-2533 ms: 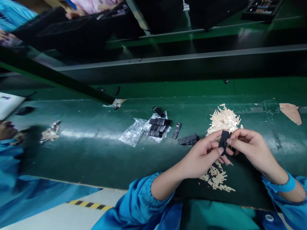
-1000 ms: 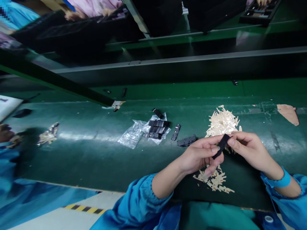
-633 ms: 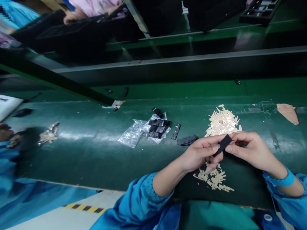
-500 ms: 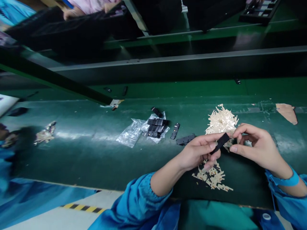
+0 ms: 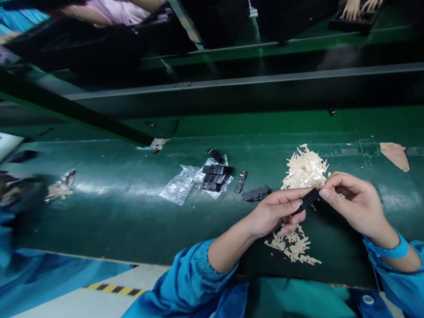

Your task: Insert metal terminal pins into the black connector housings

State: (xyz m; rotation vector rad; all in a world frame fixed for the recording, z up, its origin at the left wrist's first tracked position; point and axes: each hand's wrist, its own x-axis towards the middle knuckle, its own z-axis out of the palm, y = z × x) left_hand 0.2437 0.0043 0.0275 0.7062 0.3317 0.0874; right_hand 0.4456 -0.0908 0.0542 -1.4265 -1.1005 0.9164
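My left hand (image 5: 274, 212) is closed on a small black rectangular part (image 5: 306, 202), which it holds at a tilt over the green table. At the part's upper right end, the thumb and fingertips of my right hand (image 5: 354, 198) are pinched together; whatever they grip is too small to make out. Just behind the hands lies a large pile of cream-coloured flat pieces (image 5: 304, 168). A smaller heap of similar pieces (image 5: 294, 245) is spread below my left hand, nearer the table's front edge.
Left of my hands lie a black block (image 5: 255, 193), a slim black part (image 5: 240, 182), and stacked black parts (image 5: 216, 176) on clear plastic bags (image 5: 180, 184). A green post (image 5: 99, 119) slants in at left. Other people's hands (image 5: 359, 8) show at the top right.
My right thumb and fingers have closed together and moved against the end of the black part. The part has tilted slightly flatter. Another person's hands have appeared at the top right.
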